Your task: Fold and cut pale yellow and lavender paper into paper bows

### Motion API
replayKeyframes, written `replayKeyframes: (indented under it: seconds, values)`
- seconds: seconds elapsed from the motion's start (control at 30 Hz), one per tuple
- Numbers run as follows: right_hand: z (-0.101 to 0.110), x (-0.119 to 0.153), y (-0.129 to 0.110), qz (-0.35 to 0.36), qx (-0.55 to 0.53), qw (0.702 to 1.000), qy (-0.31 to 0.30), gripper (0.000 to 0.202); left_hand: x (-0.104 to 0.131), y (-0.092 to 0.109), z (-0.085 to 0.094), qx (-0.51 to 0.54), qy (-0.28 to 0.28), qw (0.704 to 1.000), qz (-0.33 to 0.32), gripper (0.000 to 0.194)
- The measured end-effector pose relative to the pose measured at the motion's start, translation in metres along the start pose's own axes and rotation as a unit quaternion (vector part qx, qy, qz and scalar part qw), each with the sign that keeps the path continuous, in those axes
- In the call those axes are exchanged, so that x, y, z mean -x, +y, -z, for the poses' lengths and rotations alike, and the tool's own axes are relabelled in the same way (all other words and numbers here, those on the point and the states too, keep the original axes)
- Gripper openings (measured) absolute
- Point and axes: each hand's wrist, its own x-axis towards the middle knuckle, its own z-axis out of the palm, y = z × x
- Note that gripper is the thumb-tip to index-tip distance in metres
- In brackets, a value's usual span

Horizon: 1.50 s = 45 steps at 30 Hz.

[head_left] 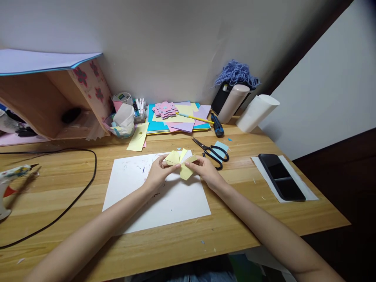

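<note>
Pinching the folded yellow paper (pixel 186 173), the left hand (pixel 160 169) and right hand (pixel 207 170) are grasping opposite sides in a thumb-and-finger grip, presumably to steady its flaps. It is hovering over a white sheet (pixel 176 205) that is probably shielding the tabletop (pixel 229 231), between its front and back edges. Scissors (pixel 207 148) are lying by the right hand; coloured papers (pixel 173 125) are lining the back edge, seemingly leaving room.

Forearms (pixel 117 214), left hand (pixel 158 172) and right hand (pixel 209 171) are bare, with dark bluish clothing (pixel 188 271) below.
</note>
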Motion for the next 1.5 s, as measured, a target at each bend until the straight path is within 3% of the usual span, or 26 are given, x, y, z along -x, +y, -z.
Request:
replayKeyframes:
  seconds: [0.2,0.5,0.63,0.87,1.1,1.3,1.5]
  values:
    - [-0.002,0.0,-0.002,0.036,0.01,0.999,0.026,0.034,-0.001,0.001,0.002,0.035,-0.021,0.999,0.028,0.037]
    - [0.006,-0.003,-0.008,0.056,0.011,0.994,0.097,0.039,-0.003,0.007,0.007,-0.059,0.037,0.997,-0.021,0.037]
    - [0.006,-0.004,-0.003,0.093,0.012,0.989,0.113,0.035,-0.002,0.005,0.006,-0.079,0.058,0.994,-0.05,0.024]
    - [0.004,-0.002,-0.007,0.173,0.069,0.978,0.098,0.025,-0.002,0.005,0.005,-0.1,0.058,0.99,-0.084,0.016]
    - [0.007,0.001,-0.011,0.249,0.161,0.949,0.104,0.015,-0.002,0.004,0.008,-0.13,0.068,0.982,-0.119,0.019]
    - [0.008,0.0,-0.012,0.2,0.122,0.964,0.129,0.034,0.002,0.007,0.008,-0.148,0.074,0.971,-0.175,0.015]
    - [0.006,0.001,-0.012,0.176,0.106,0.972,0.113,0.029,0.001,0.004,0.009,-0.165,0.075,0.959,-0.218,0.005]
